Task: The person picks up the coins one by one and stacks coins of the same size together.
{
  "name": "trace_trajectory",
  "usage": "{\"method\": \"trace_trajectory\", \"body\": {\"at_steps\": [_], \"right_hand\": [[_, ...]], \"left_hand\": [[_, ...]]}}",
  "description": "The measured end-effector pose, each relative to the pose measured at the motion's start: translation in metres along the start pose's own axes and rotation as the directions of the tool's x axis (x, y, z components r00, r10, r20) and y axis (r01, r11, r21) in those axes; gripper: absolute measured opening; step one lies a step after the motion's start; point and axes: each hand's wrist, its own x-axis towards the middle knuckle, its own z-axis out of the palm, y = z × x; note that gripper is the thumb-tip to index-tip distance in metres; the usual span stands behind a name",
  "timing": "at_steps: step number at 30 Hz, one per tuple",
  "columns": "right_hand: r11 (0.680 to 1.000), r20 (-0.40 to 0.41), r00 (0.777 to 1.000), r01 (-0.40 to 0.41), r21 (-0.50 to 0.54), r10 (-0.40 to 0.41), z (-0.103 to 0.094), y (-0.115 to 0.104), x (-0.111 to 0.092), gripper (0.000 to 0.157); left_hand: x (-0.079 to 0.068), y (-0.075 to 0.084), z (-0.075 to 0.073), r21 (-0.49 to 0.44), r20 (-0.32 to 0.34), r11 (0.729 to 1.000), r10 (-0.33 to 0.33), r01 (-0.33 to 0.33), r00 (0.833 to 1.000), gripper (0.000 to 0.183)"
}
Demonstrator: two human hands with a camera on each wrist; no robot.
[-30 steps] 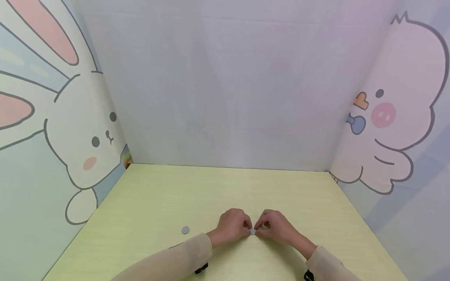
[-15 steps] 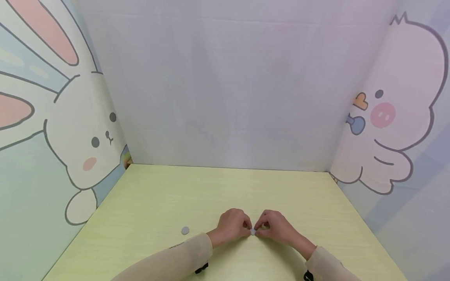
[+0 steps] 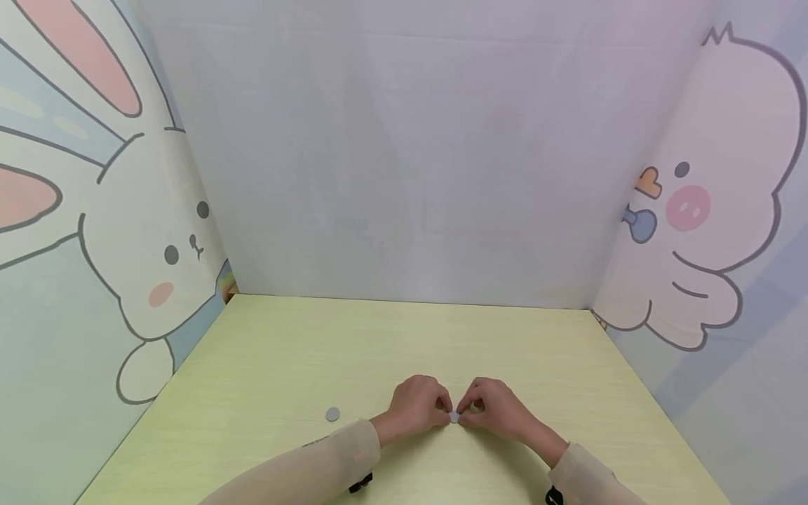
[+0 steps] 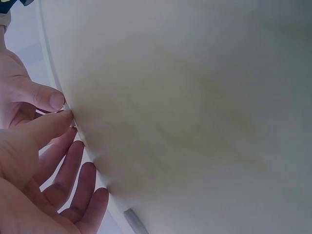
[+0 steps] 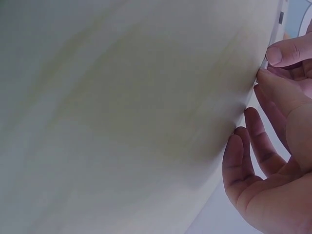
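A small round grey disc lies on the table between my hands. My left hand grips its left edge with thumb and index finger, and my right hand does the same on the right. Fingers of both sides nearly meet over the disc, leaving only its middle in sight. In the left wrist view my left hand has its other fingertips down at the tabletop. The right wrist view shows my right hand with the remaining fingers bent and touching the surface. A second grey disc lies flat to the left.
The pale yellow wooden table ends at a plain whitish back curtain. Side panels carry a printed rabbit on the left and a printed chick on the right. Dark straps hang at both sleeve cuffs.
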Motion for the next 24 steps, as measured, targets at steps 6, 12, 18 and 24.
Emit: {"method": "trace_trajectory", "body": {"at_steps": [6, 12, 18, 24], "right_hand": [[1.000, -0.004, 1.000, 0.005, 0.000, -0.005, 0.001, 0.001, 0.000, 0.010], [1.000, 0.003, 1.000, -0.005, -0.001, 0.005, 0.001, 0.001, 0.002, 0.010], [1.000, 0.006, 1.000, -0.007, -0.004, 0.007, -0.003, 0.000, 0.000, 0.007], [1.000, -0.012, 1.000, 0.000, -0.023, 0.000, -0.012, 0.003, -0.004, 0.014]], "left_hand": [[0.002, -0.003, 0.003, -0.004, -0.004, 1.000, 0.010, -0.010, 1.000, 0.007], [0.001, -0.004, 0.001, 0.002, 0.006, 1.000, 0.007, -0.007, 1.000, 0.006], [0.000, -0.009, -0.007, -0.026, 0.002, 0.999, -0.030, 0.030, 1.000, 0.008], [-0.002, -0.021, -0.024, -0.055, -0.019, 0.995, -0.081, 0.080, 0.997, 0.009]]}}
